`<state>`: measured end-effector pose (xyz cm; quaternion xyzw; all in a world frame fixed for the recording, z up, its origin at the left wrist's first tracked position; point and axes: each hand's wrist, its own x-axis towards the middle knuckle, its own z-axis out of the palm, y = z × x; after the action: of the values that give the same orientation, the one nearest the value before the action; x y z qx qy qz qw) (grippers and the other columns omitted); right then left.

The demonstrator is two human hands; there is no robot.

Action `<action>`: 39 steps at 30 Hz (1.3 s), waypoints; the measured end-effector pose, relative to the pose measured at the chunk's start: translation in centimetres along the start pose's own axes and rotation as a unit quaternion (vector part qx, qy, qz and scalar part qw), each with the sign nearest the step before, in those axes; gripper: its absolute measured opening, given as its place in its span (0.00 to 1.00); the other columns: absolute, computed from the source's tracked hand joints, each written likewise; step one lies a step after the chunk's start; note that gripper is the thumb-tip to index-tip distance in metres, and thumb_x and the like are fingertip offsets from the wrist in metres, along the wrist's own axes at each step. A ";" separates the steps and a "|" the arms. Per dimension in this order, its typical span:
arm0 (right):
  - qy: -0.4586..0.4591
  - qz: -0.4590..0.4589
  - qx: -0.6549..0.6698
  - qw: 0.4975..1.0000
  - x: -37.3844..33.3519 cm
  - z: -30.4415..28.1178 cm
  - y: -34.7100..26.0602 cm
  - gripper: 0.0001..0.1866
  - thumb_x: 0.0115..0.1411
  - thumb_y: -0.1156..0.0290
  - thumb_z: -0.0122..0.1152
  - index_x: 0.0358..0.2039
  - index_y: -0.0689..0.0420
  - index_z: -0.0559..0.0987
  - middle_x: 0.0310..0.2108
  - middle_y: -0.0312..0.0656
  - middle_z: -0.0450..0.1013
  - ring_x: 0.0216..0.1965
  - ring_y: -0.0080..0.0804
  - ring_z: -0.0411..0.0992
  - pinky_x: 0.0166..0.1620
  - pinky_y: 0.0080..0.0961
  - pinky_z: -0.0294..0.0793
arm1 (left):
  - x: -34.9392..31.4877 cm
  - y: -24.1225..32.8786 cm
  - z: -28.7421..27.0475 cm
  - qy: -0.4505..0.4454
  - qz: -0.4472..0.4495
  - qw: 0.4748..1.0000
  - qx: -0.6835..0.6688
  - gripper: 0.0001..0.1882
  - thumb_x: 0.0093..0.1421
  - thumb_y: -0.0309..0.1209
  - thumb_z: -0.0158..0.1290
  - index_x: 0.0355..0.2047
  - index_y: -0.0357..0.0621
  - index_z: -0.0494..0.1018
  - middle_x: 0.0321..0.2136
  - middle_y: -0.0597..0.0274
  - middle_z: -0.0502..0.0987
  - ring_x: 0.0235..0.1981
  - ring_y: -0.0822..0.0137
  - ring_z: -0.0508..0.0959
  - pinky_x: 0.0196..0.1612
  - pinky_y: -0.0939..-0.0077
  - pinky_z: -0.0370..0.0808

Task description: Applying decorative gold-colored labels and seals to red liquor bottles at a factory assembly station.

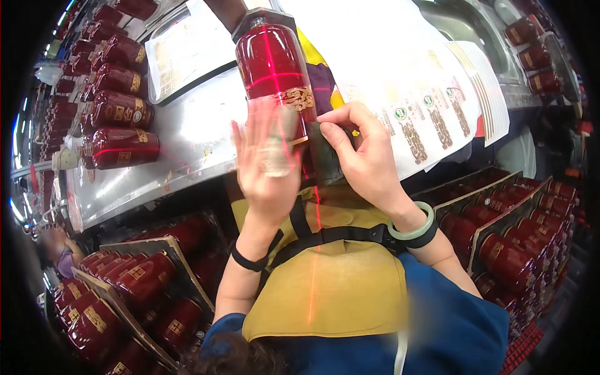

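A red glass bottle (275,69) is lying neck-away on the steel bench (187,137), its base toward the person, red laser lines crossing it, likely as an alignment guide. The left hand (267,164) is spreading flat and open, blurred, over the lower body. The right hand (362,156) is pinching a dark pad (325,159) against the bottle's side. The bottle's base is hidden behind both hands; label sheets (425,106) are fanning out just beside it.

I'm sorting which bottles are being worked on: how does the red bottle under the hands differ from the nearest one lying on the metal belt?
The held bottle lies lengthwise away from the person, the left hand and right hand on it; the belt bottle lies crosswise, untouched. A red light cross marks the held bottle; one line crosses the belt bottle. Both are glossy red with gold emblems.
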<state>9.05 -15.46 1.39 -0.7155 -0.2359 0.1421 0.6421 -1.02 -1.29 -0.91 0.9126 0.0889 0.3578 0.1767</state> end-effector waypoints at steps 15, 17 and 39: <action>0.014 0.017 -0.031 0.999 0.6 -1.0 0.4 0.06 0.64 0.76 0.63 0.37 0.66 0.80 0.34 0.48 0.78 0.36 0.38 0.79 0.43 0.32 0.77 | 0.0 -0.5 0.3 -0.008 0.008 1.000 0.016 0.35 0.51 0.12 0.61 0.62 0.34 0.73 0.61 0.44 0.75 0.65 0.48 0.74 0.71 0.46 0.61; 0.017 0.088 -0.093 0.992 1.0 -1.6 0.6 0.06 0.65 0.76 0.62 0.37 0.66 0.80 0.33 0.48 0.78 0.35 0.39 0.79 0.42 0.32 0.77 | 0.0 -0.8 0.3 0.038 -0.005 0.999 -0.038 0.32 0.53 0.13 0.61 0.61 0.32 0.74 0.59 0.42 0.77 0.62 0.48 0.77 0.72 0.45 0.61; 0.002 -0.054 0.093 0.994 6.0 -1.5 -4.1 0.07 0.69 0.77 0.54 0.39 0.63 0.81 0.39 0.49 0.79 0.42 0.39 0.77 0.50 0.31 0.74 | 6.8 -5.5 0.1 -0.007 -0.401 0.793 -0.458 0.34 0.69 0.38 0.60 0.67 0.30 0.63 0.61 0.48 0.72 0.58 0.59 0.77 0.58 0.64 0.76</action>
<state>14.28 -13.39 6.19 -0.6390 -0.2585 0.1274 0.7132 3.86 5.72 1.13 0.6095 0.2715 0.2475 0.7025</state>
